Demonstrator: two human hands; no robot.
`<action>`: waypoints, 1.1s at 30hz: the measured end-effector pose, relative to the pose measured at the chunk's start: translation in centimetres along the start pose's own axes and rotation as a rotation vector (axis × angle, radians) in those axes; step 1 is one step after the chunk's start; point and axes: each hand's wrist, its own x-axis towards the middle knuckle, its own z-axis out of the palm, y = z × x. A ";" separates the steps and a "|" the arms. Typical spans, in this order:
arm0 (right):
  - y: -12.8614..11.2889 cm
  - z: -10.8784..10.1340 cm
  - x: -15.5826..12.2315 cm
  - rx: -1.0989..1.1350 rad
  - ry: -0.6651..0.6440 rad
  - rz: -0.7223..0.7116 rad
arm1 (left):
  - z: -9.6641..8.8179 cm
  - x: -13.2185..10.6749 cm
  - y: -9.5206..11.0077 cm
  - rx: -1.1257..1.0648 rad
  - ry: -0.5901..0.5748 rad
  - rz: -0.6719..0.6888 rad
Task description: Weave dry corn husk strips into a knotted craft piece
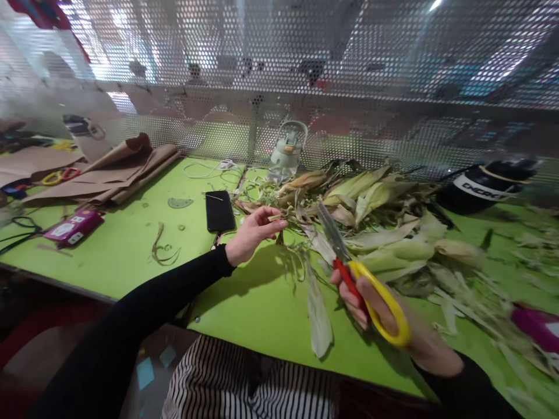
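My right hand (356,299) grips a pair of scissors (334,235) by its red and yellow handles, the blades pointing up and away over the table. The hand is slightly blurred. My left hand (255,233) is closed in a pinch, and a thin strip of corn husk shows at its fingertips. Just below the left fingers hang and lie narrow shreds of husk. One broad pale corn husk (318,314) lies between my hands, reaching toward the table's front edge. Behind and beside the scissors spreads a heap of corn husks (375,198), green to dry brown.
A black phone (219,210) lies left of my left hand. A clear-bottomed bottle (287,154) stands at the back by the perforated metal screen (174,87). Brown paper (113,169) and a purple packet (75,228) are at left; a black bottle (476,189) lies at right.
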 end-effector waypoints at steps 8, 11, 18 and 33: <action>1.3 0.6 -1.2 -0.214 -0.372 -0.004 | 0.6 -0.4 0.5 0.046 -0.045 0.141; 1.4 0.6 -0.9 -0.247 -0.378 -0.032 | 0.9 -0.6 0.6 0.072 -0.037 0.139; 1.4 0.7 -0.5 -0.311 -0.385 -0.042 | 0.5 -0.5 0.3 0.162 -0.024 0.247; 0.4 1.3 -0.4 -0.233 -0.368 0.033 | 0.4 -0.5 -0.1 0.265 -0.056 0.274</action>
